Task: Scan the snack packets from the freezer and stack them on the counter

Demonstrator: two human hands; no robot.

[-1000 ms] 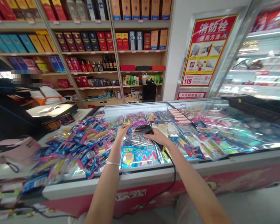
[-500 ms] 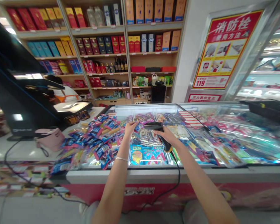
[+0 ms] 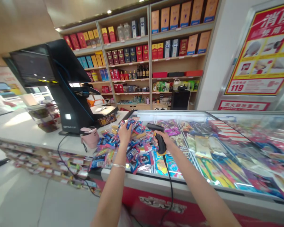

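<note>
My right hand (image 3: 164, 141) is wrapped around the grip of a black barcode scanner (image 3: 161, 143), its head pointing left over the freezer's glass top. My left hand (image 3: 125, 134) is at the upper part of a pile of snack packets (image 3: 132, 153), blue and pink with clear sections. Its fingers are curled on a small blue packet (image 3: 129, 123), partly hidden by them. The pile spreads over the left end of the chest freezer (image 3: 134, 176) and onto the counter. A black cord (image 3: 171, 186) hangs from the scanner down the freezer's front.
Left of the pile stand a pink cup-shaped pouch (image 3: 90, 137) and a black checkout terminal (image 3: 68, 104) on the white counter (image 3: 68, 143). Bagged frozen goods (image 3: 202, 146) lie under the glass. Behind are shelves of boxed bottles (image 3: 125, 55); a person is partly visible behind the terminal.
My left hand has moved left from beside the scanner head to the packet pile. The view has swung left, showing more of the counter and terminal. The scanner stays in my right hand.
</note>
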